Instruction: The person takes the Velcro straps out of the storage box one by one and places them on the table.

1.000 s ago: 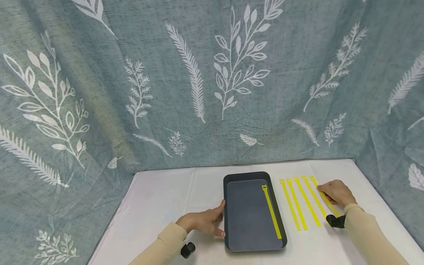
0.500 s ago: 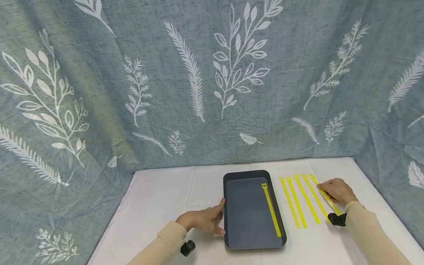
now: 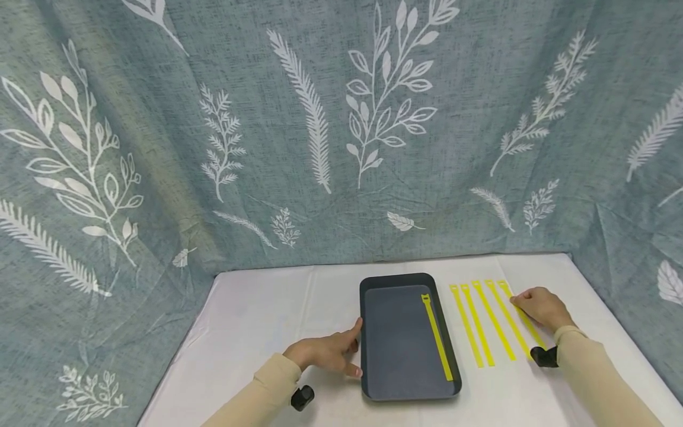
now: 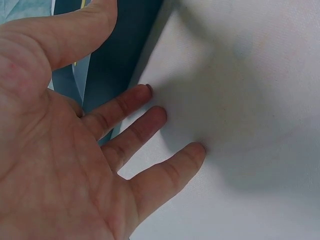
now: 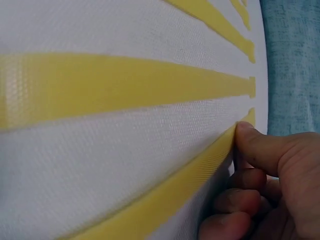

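Observation:
My right hand [image 3: 545, 308] pinches the rightmost yellow hook-and-loop cable tie [image 3: 529, 326] between thumb and fingers, just below its slotted head. In the right wrist view this cable tie [image 5: 185, 182] rises slightly towards the fingertips, its long tail running back along the cloth. Several more yellow cable ties [image 3: 493, 317] lie side by side to its left. Extended fingers of my left hand [image 3: 325, 354] touch the left side of a dark grey rectangular tray [image 3: 397, 344]. One cable tie [image 3: 437, 338] lies along the right side inside that tray.
White cloth [image 3: 256, 320] covers the table. Behind and at both sides hangs a blue-green curtain [image 3: 341, 231] with white leaf prints. Black wrist cameras [image 3: 302, 397] show under both wrists.
Both hands stay almost in place. Half a second ago the pinched cable tie looked twisted and raised along its edge; now it looks flatter. The head view has shifted slightly.

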`<state>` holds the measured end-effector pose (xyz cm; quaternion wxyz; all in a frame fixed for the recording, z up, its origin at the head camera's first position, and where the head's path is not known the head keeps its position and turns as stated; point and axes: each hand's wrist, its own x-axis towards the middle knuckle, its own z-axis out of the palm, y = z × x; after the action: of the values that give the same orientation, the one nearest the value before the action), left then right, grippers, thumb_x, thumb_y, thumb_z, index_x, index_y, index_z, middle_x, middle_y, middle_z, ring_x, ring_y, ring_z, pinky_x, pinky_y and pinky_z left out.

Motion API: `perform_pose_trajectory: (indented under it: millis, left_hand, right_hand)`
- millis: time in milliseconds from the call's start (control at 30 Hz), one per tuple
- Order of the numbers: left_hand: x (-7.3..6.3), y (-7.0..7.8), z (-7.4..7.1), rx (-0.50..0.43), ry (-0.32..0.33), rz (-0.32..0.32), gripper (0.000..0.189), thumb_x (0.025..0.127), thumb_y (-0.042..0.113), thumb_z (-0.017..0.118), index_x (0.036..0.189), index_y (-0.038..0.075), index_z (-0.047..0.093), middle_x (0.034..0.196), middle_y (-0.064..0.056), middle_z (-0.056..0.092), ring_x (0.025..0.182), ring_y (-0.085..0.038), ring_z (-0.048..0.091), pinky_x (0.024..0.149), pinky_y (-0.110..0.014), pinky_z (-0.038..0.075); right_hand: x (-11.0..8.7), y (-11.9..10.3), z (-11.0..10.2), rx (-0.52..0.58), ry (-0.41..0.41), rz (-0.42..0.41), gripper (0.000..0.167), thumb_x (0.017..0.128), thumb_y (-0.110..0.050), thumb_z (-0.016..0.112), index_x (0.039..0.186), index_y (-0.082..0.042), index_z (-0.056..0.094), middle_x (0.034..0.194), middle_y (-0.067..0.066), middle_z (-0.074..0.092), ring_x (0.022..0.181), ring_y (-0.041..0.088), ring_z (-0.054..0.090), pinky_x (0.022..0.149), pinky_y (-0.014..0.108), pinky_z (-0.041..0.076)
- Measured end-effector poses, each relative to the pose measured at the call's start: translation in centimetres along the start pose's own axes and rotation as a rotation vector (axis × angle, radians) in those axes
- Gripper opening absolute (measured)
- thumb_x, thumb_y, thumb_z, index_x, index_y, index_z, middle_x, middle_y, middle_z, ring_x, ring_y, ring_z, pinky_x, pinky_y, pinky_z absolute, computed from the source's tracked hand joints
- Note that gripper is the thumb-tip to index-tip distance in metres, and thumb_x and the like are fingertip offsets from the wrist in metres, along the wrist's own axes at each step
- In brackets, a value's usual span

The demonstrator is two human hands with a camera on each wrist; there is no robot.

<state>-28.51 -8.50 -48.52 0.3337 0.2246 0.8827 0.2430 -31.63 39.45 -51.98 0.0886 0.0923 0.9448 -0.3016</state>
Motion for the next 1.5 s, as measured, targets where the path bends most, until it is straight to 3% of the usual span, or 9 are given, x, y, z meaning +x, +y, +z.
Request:
perform_pose_trajectory:
  millis: [367, 567, 700, 800, 867, 967, 1033, 1200, 1500]
  left_hand:
    - [0.0, -0.3, 0.1, 0.020, 0.016, 0.013, 0.108, 0.088, 0.027, 0.080, 0.164, 0.009, 0.006, 0.120, -0.001, 0.058, 0.121, -0.020, 0.051, 0.111, -0.047, 0.038]
    - [0.1, -0.4, 0.1, 0.020, 0.018, 0.018, 0.108, 0.088, 0.027, 0.080, 0.164, 0.009, 0.005, 0.121, -0.001, 0.057, 0.109, -0.018, 0.052, 0.107, -0.045, 0.040]
    - [0.0, -0.5, 0.2, 0.001, 0.011, 0.007, 0.108, 0.088, 0.026, 0.081, 0.164, 0.010, 0.006, 0.121, -0.001, 0.058, 0.111, -0.017, 0.051, 0.109, -0.046, 0.039]
    - [-0.2, -0.6, 0.3, -0.003, 0.009, -0.002, 0.108, 0.087, 0.026, 0.081, 0.164, 0.010, 0.006, 0.121, -0.001, 0.058, 0.112, -0.017, 0.052, 0.110, -0.047, 0.039]
    - [-0.2, -0.6, 0.3, -0.003, 0.011, -0.002, 0.108, 0.087, 0.026, 0.081, 0.164, 0.010, 0.007, 0.121, -0.002, 0.059, 0.112, -0.017, 0.053, 0.110, -0.047, 0.039]
    - [-0.2, -0.5, 0.0, 0.010, 0.021, 0.005, 0.108, 0.088, 0.026, 0.081, 0.164, 0.010, 0.007, 0.122, -0.003, 0.059, 0.114, -0.018, 0.053, 0.110, -0.047, 0.039]
    - [-0.1, -0.5, -0.1, 0.017, 0.026, 0.010, 0.108, 0.088, 0.027, 0.080, 0.164, 0.010, 0.006, 0.124, -0.004, 0.060, 0.116, -0.019, 0.054, 0.111, -0.048, 0.039]
    - [0.3, -0.3, -0.5, 0.027, 0.041, 0.023, 0.109, 0.087, 0.027, 0.081, 0.164, 0.009, 0.005, 0.126, -0.005, 0.060, 0.117, -0.020, 0.055, 0.112, -0.048, 0.039]
    - [0.3, -0.3, -0.1, 0.006, 0.018, 0.009, 0.109, 0.087, 0.026, 0.081, 0.164, 0.010, 0.005, 0.123, -0.002, 0.059, 0.113, -0.018, 0.053, 0.111, -0.047, 0.039]
  right_hand:
    - [-0.6, 0.5, 0.4, 0.051, 0.070, 0.022, 0.054, 0.102, -0.037, 0.049, 0.117, 0.013, 0.064, 0.113, 0.031, 0.065, 0.099, 0.040, 0.062, 0.089, 0.053, 0.047]
    - [-0.8, 1.2, 0.5, 0.349, 0.093, 0.104, 0.043, 0.102, -0.033, 0.045, 0.091, 0.005, 0.064, 0.070, 0.005, 0.059, 0.067, 0.020, 0.057, 0.066, 0.035, 0.050]
    - [-0.7, 0.7, 0.2, 0.572, 0.053, 0.123, 0.045, 0.104, -0.029, 0.041, 0.113, 0.012, 0.058, 0.069, -0.008, 0.056, 0.061, 0.005, 0.055, 0.060, 0.023, 0.051]
    - [-0.9, -1.0, -0.3, 0.650, 0.012, 0.077, 0.062, 0.108, -0.034, 0.033, 0.139, 0.019, 0.040, 0.085, -0.003, 0.066, 0.071, 0.000, 0.064, 0.071, 0.023, 0.057]
    - [-1.1, -2.6, -0.8, 0.667, -0.030, 0.017, 0.071, 0.110, -0.042, 0.026, 0.149, 0.018, 0.028, 0.107, 0.018, 0.069, 0.082, -0.002, 0.067, 0.083, 0.025, 0.058]
    - [-1.4, -5.3, -1.9, 0.672, -0.091, -0.100, 0.083, 0.109, -0.053, 0.018, 0.155, 0.015, 0.015, 0.145, 0.038, 0.046, 0.104, 0.002, 0.067, 0.097, 0.029, 0.055]
    - [-1.6, -7.0, -2.5, 0.684, -0.120, -0.169, 0.087, 0.107, -0.058, 0.016, 0.157, 0.013, 0.009, 0.157, 0.038, 0.028, 0.121, 0.015, 0.064, 0.102, 0.030, 0.052]
    - [-2.0, -10.6, -3.1, 0.701, -0.178, -0.266, 0.092, 0.104, -0.064, 0.019, 0.158, 0.010, 0.009, 0.159, 0.037, 0.026, 0.146, 0.043, 0.037, 0.108, 0.032, 0.048]
    - [-3.3, -14.2, 1.6, 0.812, -0.303, -0.250, 0.090, 0.105, -0.062, 0.028, 0.159, 0.008, 0.011, 0.159, 0.036, 0.027, 0.147, 0.046, 0.036, 0.114, 0.041, 0.042]
